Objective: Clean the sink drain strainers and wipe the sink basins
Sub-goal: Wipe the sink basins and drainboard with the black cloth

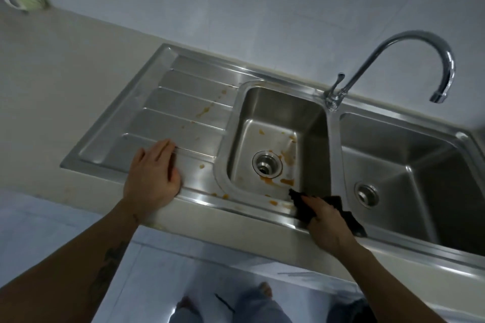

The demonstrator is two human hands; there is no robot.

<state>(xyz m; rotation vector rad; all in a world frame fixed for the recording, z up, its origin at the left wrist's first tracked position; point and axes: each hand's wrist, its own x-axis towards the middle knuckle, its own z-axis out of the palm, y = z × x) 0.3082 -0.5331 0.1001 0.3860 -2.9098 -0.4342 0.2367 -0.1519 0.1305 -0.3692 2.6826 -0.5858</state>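
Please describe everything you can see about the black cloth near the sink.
The black cloth is a dark, soft-looking rag, crumpled and not folded. It lies on the front rim of the steel sink, over the divider between the two basins. One ragged corner hangs towards the stained left basin. The right hand grips its middle, hiding part of it. No pattern can be seen.

Left basin lying open from above, faucet arching over the divider at the back, right hand with dark cloth occupying its front rim, left hand resting flat on the drainboard, right basin standing unobstructed.
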